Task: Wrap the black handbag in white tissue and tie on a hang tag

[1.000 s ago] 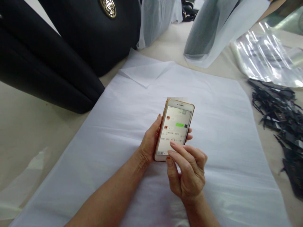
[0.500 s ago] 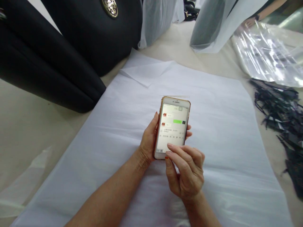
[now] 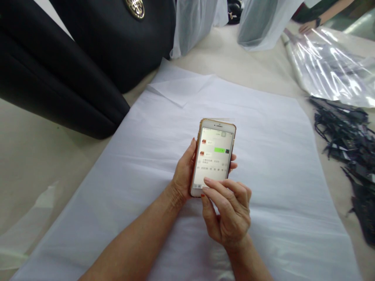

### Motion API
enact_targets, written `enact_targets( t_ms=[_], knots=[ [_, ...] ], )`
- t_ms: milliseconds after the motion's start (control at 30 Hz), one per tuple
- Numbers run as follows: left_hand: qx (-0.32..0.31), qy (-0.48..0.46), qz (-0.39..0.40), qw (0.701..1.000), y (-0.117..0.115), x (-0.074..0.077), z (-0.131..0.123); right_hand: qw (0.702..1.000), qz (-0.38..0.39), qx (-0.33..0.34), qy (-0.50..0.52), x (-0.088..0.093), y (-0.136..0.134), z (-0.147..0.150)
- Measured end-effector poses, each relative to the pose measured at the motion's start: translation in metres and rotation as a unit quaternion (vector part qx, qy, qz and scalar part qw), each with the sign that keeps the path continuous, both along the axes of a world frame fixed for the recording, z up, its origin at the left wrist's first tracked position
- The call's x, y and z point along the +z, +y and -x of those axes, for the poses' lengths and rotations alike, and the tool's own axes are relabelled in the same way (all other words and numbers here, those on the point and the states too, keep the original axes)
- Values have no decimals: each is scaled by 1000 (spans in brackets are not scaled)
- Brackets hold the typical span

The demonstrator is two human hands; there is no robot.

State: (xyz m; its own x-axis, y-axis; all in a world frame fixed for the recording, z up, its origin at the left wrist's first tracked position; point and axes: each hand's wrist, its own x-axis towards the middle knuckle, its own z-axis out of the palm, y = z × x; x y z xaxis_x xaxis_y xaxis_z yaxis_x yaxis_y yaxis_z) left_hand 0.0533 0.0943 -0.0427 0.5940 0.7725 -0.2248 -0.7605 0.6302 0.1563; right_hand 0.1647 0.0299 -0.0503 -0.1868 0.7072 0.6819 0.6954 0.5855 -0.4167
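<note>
My left hand (image 3: pixel 185 168) is closed around a white smartphone (image 3: pixel 215 156) in a gold-edged case, its fingertips showing past the right edge. The lit screen displays a chat with a green message bubble. My right hand (image 3: pixel 230 210) is over the bottom of the screen, holding nothing, with fingers bent and somewhat apart. Whether a fingertip touches the glass I cannot tell. Beneath both hands lies a wide sheet of white tissue-like paper (image 3: pixel 258 140).
Black bags stand at upper left, one bag (image 3: pixel 117 43) with a gold round emblem (image 3: pixel 136 8). Translucent wrapped items (image 3: pixel 195 27) stand behind. At right are clear plastic film (image 3: pixel 334 66) and a pile of black strips (image 3: pixel 345 136). Another person's hand (image 3: pixel 309 26) rests near the film.
My right hand has shifted slightly left across the phone's lower end. At the back, the right-hand wrapped item has moved up a little, and the other person's hand shows more clearly.
</note>
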Motion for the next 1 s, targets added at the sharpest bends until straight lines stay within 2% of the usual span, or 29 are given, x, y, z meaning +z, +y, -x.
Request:
enact_targets(
  t_ms=[267, 467, 633, 1000],
  knots=[
    [6, -4, -7, 1000, -1, 0, -1, 1000, -1, -8, 4, -1, 0, -1],
    [-4, -14, 6, 1000, 1, 0, 0, 999, 0, -49, -1, 0, 1, -3],
    [-8, -17, 13, 1000, 2, -1, 1, 999, -5, -32, 0, 0, 1, -2],
    [4, 3, 7, 1000, 1, -1, 0, 999, 4, -38, 6, 3, -1, -1]
  ],
)
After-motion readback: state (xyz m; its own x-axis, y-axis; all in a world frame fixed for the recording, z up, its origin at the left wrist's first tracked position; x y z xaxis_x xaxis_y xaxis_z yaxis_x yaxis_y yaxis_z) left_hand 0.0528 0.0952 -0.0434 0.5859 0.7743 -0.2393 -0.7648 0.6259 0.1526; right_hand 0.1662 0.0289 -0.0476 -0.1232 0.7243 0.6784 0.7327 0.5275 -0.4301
